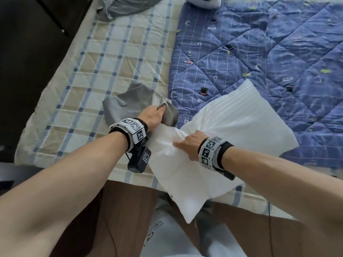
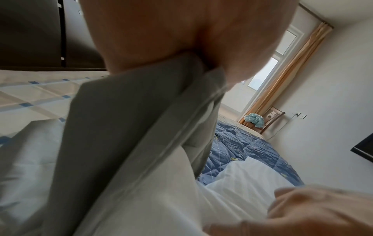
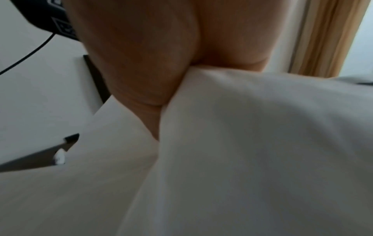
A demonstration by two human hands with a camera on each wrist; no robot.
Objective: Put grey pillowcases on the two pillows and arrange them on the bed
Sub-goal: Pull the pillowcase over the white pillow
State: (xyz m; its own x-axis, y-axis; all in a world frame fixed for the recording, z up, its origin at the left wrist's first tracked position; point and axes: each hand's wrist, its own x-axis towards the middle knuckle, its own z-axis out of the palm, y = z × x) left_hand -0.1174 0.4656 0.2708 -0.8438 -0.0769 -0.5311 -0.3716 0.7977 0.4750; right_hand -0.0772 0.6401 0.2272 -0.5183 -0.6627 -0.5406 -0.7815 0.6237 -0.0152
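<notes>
Left hand point(image 1: 151, 115) gripping pillowcase point(image 1: 126, 106) edge, right hand point(image 1: 189, 143) bunching pillow point(image 1: 232, 130)

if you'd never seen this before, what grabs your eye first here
The bare white pillow at the bed's near edge, bunched in the right hand. Just left of it, the left hand grips a grey pillowcase on the checked sheet. A blue quilt fills the right side.
</notes>
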